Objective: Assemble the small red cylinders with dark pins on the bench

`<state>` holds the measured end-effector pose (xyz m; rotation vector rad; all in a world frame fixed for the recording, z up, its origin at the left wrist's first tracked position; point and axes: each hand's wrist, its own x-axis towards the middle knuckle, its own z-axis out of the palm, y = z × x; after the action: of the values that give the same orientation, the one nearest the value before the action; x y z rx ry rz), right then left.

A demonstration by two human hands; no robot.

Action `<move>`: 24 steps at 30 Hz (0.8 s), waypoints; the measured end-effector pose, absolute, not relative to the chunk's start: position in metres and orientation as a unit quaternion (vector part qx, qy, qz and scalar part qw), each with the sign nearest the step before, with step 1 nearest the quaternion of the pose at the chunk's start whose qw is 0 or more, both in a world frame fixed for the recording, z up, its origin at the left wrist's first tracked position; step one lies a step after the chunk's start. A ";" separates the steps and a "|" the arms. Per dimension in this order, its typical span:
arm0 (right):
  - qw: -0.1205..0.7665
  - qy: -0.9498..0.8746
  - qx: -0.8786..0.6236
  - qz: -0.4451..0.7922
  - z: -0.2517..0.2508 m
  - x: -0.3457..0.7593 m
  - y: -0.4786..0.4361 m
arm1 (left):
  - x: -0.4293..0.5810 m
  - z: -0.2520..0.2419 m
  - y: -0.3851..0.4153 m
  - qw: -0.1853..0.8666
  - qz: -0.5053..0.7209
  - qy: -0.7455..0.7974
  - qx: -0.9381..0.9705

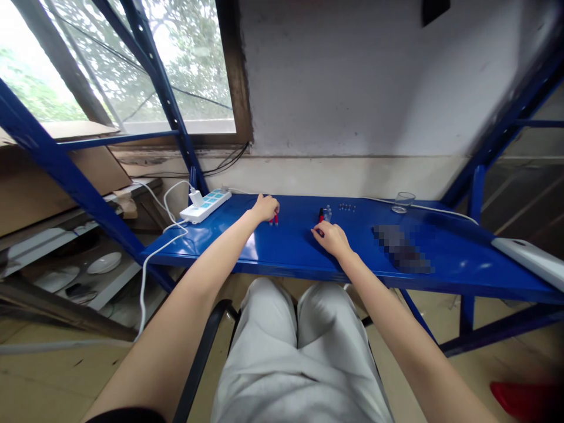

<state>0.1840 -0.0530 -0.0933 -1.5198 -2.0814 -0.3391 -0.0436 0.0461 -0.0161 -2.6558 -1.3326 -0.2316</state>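
Note:
My left hand (265,207) rests over the blue table (282,252) with its fingers curled down. Just by its fingertips are small slim red pieces (276,220), partly hidden by the hand. My right hand (332,237) is closed in a pinch low over the tabletop; whatever may be between thumb and finger is too small to name. Right behind it lie small red and black pieces (321,215) and a few small clear pieces (328,211). Farther right sits a group of several tiny shiny pieces (347,207).
A white power strip (206,205) with a plug and cable lies at the table's left end. At the back right stands a clear glass (402,202). A blurred-out dark object (400,249) lies to the right, and a white device (531,258) is at the right edge. Blue frame posts rise on both sides.

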 end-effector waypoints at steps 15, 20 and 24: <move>0.276 -0.769 -0.564 -0.122 -0.092 0.184 -0.054 | -0.040 -0.012 0.040 0.062 -0.071 -0.457 -0.885; 0.283 -0.767 -0.562 -0.124 -0.094 0.184 -0.054 | -0.040 -0.010 0.038 0.060 -0.060 -0.462 -0.883; 0.291 -0.769 -0.556 -0.124 -0.094 0.185 -0.053 | -0.040 -0.007 0.035 0.060 -0.045 -0.464 -0.883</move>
<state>0.1850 -0.0527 -0.0942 -1.4825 -2.0504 -0.3306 -0.0396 0.0355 -0.0074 -2.6712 -1.4040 -0.1349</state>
